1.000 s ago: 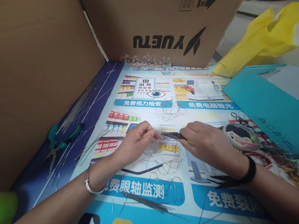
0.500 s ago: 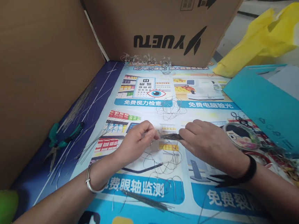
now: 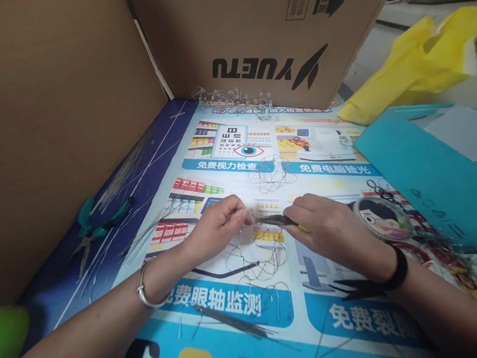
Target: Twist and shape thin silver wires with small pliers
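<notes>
My left hand (image 3: 223, 222) is closed in a pinch on a thin wire piece, whose looped wire frame (image 3: 266, 254) hangs below the fingertips over the printed sheet. My right hand (image 3: 330, 226) wraps round the handles of dark-jawed pliers (image 3: 276, 220), a bit of yellow handle showing. The jaw tips point left and meet the wire close to my left fingertips. Whether the jaws are fully closed is too small to tell. A similar bent wire shape (image 3: 273, 173) lies just beyond my hands.
Teal-handled pliers (image 3: 100, 224) and loose wires (image 3: 123, 172) lie at left by a cardboard wall (image 3: 60, 105). A wire bundle (image 3: 234, 320) lies in front. Dark scissor-like blades (image 3: 356, 288) show under my right wrist. A round container (image 3: 382, 219) and blue folder (image 3: 426, 185) are at right.
My right hand has turned slightly, and the pliers' yellow handle now shows. My left hand keeps its pinch in nearly the same place.
</notes>
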Motion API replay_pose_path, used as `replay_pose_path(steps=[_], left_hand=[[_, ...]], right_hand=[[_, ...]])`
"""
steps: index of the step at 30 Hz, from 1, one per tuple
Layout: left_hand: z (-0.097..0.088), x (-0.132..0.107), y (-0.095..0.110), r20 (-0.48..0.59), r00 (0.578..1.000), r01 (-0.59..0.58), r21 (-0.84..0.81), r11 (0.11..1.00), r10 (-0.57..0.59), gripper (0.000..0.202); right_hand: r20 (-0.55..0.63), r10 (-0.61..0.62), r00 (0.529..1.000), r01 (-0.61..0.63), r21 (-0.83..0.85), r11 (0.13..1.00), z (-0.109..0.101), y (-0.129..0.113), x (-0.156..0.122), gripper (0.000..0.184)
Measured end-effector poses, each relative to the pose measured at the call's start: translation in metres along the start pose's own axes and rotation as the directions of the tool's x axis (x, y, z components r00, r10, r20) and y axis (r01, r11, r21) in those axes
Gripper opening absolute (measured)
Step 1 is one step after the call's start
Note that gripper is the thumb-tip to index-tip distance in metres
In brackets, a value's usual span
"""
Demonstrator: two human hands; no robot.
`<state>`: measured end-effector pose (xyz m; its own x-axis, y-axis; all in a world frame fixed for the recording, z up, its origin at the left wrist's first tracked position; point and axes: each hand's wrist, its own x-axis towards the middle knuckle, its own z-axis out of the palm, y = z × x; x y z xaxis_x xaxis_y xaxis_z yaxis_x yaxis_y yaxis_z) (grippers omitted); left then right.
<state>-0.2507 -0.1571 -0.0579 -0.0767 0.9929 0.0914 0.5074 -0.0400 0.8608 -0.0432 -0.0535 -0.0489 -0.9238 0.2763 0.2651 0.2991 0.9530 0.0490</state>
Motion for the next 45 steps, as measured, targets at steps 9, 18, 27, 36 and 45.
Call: replay_pose_path(steps=[9, 18, 27, 36, 45], left_hand=[[0.0002, -0.0008, -0.0008, 0.042, 0.999, 0.006, 0.022, 1.000, -0.007, 0.019], [-0.0004, -0.0004, -0.0020, 0.054, 0.998, 0.011, 0.017, 1.000, -0.012, 0.019], [-0.0026, 0.0003, -0.0021, -0.014, 0.998, -0.066, 0.016, 0.998, 0.066, 0.011], [-0.0046, 0.0043, 0.0023, 0.003, 0.946, -0.325, 0.067, 0.943, 0.325, 0.009], [-0.0040, 0.0062, 0.0065, -0.010, 0.939, -0.340, 0.118, 0.933, 0.343, 0.008]], right_hand=[[0.009, -0.025, 1.000, 0.026, -0.095, 0.995, -0.0016, -0.0015, 0.0012, 0.015], [0.030, -0.072, 0.997, 0.074, -0.082, 0.994, -0.0012, -0.0002, 0.0012, 0.011], [-0.011, -0.025, 1.000, 0.025, 0.007, 1.000, 0.0045, 0.0006, 0.0007, 0.019], [0.013, -0.012, 1.000, 0.012, -0.002, 1.000, 0.0036, -0.0007, 0.0007, 0.016], [-0.005, 0.018, 1.000, -0.018, -0.021, 1.000, 0.0016, -0.0041, 0.0008, 0.013]])
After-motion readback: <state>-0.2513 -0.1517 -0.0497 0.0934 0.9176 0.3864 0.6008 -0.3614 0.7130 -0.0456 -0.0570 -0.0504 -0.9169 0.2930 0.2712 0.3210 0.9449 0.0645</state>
